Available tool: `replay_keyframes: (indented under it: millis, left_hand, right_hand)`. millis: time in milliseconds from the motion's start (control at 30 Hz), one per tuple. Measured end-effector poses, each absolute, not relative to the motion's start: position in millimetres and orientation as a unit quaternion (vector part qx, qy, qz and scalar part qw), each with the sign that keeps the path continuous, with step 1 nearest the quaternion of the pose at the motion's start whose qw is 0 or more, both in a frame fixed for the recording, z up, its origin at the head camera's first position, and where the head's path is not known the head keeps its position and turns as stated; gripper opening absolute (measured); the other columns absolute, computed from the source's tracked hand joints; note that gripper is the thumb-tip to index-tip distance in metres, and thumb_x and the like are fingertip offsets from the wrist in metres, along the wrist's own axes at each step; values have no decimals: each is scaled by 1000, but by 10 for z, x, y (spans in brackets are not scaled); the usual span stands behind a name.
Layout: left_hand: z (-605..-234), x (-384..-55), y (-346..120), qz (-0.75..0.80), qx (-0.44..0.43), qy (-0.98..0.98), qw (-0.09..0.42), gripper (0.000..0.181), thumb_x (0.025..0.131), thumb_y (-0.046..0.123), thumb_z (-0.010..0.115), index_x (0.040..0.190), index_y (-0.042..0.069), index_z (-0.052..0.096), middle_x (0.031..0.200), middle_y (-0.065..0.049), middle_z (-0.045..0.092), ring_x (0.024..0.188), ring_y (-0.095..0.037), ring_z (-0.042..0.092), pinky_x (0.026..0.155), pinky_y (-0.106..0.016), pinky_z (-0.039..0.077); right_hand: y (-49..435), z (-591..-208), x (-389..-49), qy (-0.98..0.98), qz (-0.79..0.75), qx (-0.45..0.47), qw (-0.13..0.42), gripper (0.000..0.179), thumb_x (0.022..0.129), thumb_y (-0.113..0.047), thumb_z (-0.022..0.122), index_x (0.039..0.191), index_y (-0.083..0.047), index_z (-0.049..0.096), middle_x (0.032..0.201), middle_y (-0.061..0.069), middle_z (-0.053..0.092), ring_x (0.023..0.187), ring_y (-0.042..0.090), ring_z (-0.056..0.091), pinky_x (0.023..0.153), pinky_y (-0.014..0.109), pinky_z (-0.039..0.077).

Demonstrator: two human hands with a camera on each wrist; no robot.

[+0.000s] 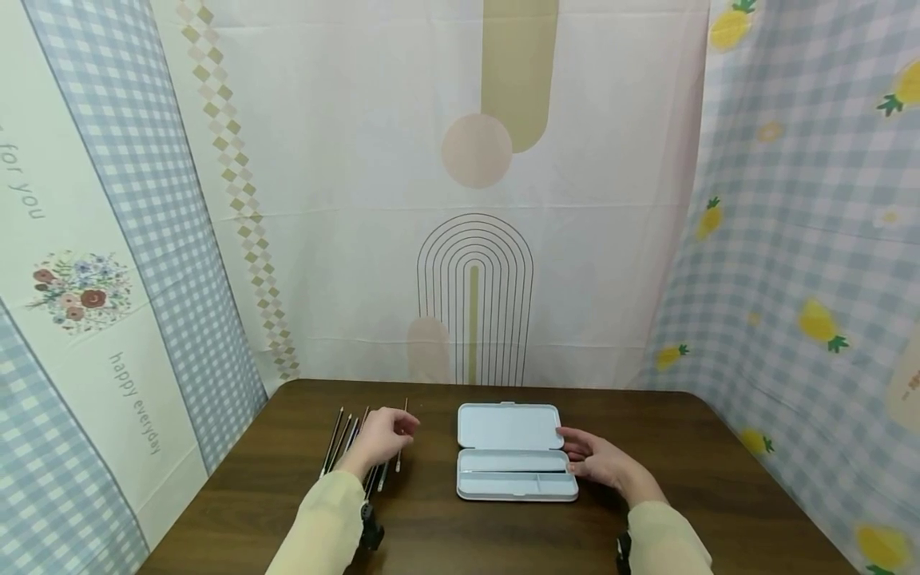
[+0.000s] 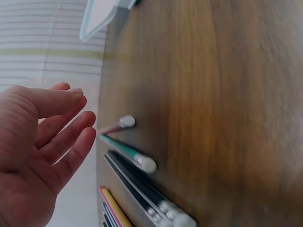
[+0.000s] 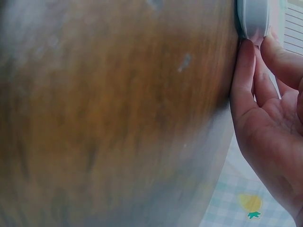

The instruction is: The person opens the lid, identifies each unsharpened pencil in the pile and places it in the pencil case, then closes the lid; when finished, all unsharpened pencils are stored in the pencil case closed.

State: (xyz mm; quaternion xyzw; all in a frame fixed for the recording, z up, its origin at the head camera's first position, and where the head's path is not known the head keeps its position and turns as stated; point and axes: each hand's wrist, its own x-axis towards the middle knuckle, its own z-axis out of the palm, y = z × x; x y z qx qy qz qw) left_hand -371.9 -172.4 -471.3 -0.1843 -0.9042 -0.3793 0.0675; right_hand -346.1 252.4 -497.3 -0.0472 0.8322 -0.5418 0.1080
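A light blue pencil case (image 1: 509, 426) lies unfolded on the table, its lid flat at the back and its divided tray at the front. At its right edge my right hand (image 1: 602, 461) holds on; the right wrist view shows the case end (image 3: 255, 19) between thumb and fingers. My left hand (image 1: 382, 436) is over the row of pencils (image 1: 334, 441) to the left, with loosely bent fingers and nothing in them. Pencils with white eraser ends, among them a green pencil (image 2: 124, 149), lie beside that hand in the left wrist view.
The dark wooden table (image 1: 431, 527) ends at a patterned cloth backdrop (image 1: 359, 200). Checked cloths hang along both sides, the right cloth (image 1: 791, 263) printed with pineapples. A dark band (image 1: 370, 527) sits on the left wrist.
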Motion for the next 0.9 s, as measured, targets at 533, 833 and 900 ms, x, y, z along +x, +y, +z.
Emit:
replay_keyframes:
  millis: [533,833,900]
  left_hand:
    - [-4827,-3722,-1766,-377,-156,-910,71,39,80,-17,75,116,-3,76,105,-14,74,89,-26,68,77,-42,58]
    - [-4851,-3721,-1744,-367,-163,-914,62,42,79,-19,73,118,-2,76,108,-14,74,88,-25,67,75,-40,57]
    - [-4858,-3715,-1735,-360,-163,-916,62,42,79,-18,75,117,-1,77,105,-13,74,86,-23,66,75,-40,57]
  right_hand:
    - [2543,-5009,-3484,825,-551,-50,112,72,91,13,71,158,3,46,152,35,51,140,46,52,105,50,53]
    - [2554,-4996,-3474,833,-540,-50,113,70,93,9,71,158,0,47,152,33,52,142,46,50,108,53,51]
    - [2549,-4996,-3471,834,-539,-46,111,69,93,9,72,158,-1,48,152,32,53,141,46,51,108,54,50]
